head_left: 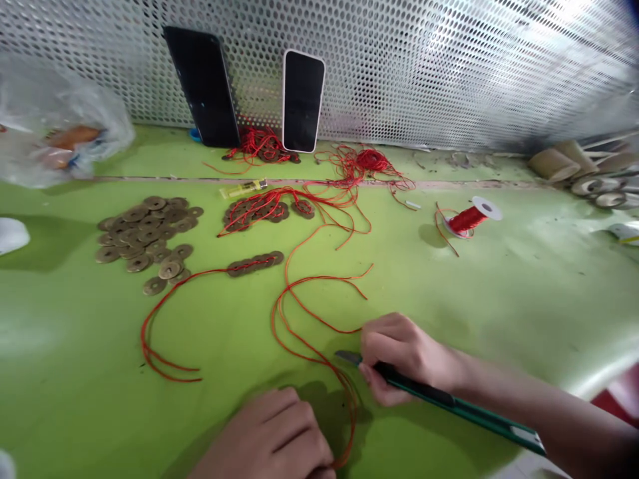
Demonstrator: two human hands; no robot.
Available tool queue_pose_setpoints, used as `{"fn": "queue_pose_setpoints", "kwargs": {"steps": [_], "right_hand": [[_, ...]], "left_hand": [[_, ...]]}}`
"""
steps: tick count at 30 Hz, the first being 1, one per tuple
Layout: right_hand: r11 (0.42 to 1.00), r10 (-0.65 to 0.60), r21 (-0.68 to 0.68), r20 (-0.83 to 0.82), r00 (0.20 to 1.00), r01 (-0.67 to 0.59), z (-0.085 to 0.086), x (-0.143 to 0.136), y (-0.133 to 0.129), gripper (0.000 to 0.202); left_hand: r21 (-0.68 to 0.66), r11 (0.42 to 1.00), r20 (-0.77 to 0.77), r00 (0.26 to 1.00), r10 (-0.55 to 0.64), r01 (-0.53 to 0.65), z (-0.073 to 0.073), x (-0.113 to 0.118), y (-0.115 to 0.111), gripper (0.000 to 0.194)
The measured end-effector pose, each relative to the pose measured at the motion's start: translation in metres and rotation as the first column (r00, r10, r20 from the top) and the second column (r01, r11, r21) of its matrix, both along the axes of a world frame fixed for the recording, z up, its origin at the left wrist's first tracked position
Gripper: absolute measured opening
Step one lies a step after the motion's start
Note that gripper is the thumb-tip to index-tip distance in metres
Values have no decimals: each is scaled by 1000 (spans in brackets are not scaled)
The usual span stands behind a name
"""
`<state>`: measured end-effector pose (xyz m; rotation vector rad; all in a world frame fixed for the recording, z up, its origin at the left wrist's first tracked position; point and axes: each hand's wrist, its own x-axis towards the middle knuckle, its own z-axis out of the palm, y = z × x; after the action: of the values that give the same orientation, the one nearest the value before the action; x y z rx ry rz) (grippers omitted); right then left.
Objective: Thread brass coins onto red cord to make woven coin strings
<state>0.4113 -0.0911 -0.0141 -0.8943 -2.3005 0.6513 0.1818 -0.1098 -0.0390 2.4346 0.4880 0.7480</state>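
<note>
My right hand (399, 352) is closed around a green craft knife (449, 401), its short blade (348, 357) pointing left above the green tabletop. A loop of red cord (319, 317) runs to the fingers of this same hand. Along the bottom edge my left hand (279, 436) is curled, and the cord meets its fingertips, which are partly cut off by the frame. Farther back lies a short row of overlapping round coins (254, 263) with square holes, threaded on red cord with two long tails curving left. To its left is a heap of loose coins (144, 233).
Behind are more corded coins (257, 214), a yellow lighter (244, 189), a tangle of red cord (369, 161) and a red spool (472, 218). Two phones (204, 86) lean on a perforated metal panel (399, 73). A plastic bag (60, 126) sits left, cardboard tubes (564, 159) right.
</note>
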Motion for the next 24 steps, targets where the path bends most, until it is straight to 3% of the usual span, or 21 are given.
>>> {"fn": "queue_pose_setpoints", "kwargs": {"steps": [3, 5, 6, 8, 10, 12, 14, 18, 24], "right_hand": [[1000, 0, 6, -18, 1000, 0, 0, -1, -13, 26], [999, -13, 31, -46, 999, 15, -3, 2, -21, 26], [999, -32, 39, -59, 998, 34, -5, 4, -24, 26], [995, -79, 48, -98, 992, 84, -8, 7, -32, 26], [994, -87, 47, -119, 989, 94, -8, 8, -39, 25], [998, -38, 55, -81, 996, 42, -6, 6, -44, 25], [996, 44, 82, 0, 999, -44, -3, 2, -46, 25], [983, 63, 167, 75, 995, -74, -4, 2, -46, 26], [972, -198, 122, -48, 979, 202, -6, 22, -48, 16]], "left_hand": [[-59, 998, 25, 999, -24, 25, 8, -2, -1, 24], [-198, 980, 22, 999, 38, -33, 15, -5, -3, 19], [-298, 949, -1, 995, 104, -100, 18, -7, -4, 19], [-476, 834, -76, 958, 277, -279, 22, -11, -4, 19], [-565, 720, -109, 902, 417, -402, 25, -15, -1, 17], [-604, 665, -75, 862, 501, -439, 25, -16, 3, 14], [-625, 648, -37, 846, 532, -435, 26, -17, 6, 13], [-628, 680, 14, 868, 496, -378, 31, -15, 2, 13], [-462, 873, 65, 977, 205, -153, 39, -9, -20, 13]]}}
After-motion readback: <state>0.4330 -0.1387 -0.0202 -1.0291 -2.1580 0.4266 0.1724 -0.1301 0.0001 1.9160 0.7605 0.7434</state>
